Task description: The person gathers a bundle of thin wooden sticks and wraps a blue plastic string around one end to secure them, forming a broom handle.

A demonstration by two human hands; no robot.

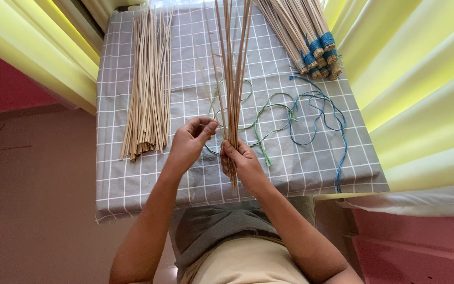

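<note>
Table (132,184) under a grey checked cloth fills the middle of the head view, with yellow curtains (426,79) hanging down both sides. Loose pile of pale sticks (149,84) lies on the table's left part, long axis running away from the person, near ends ragged by the cloth's left middle. Tied bundles of sticks (303,31) sit at the far right, bound ends wrapped in blue cord (321,50) and pointing toward the near right. Blue string (324,113) loops loosely over the right side of the cloth, one tail trailing down to the near edge. Green string (261,129) curls beside it, nearer the centre, passing behind the held sticks. No containers in view.

Held bunch of sticks (233,68) stands centre, long axis almost straight away from the person, far ends fanning slightly past the top of the frame, near ends poking out below the grip. Right hand (240,163) wraps closed around the bunch's lower part. Left hand (191,141) is just beside it, fingers curled, tips pinched narrow close to the bunch; whether they grip a single stick or a string cannot be told.
</note>
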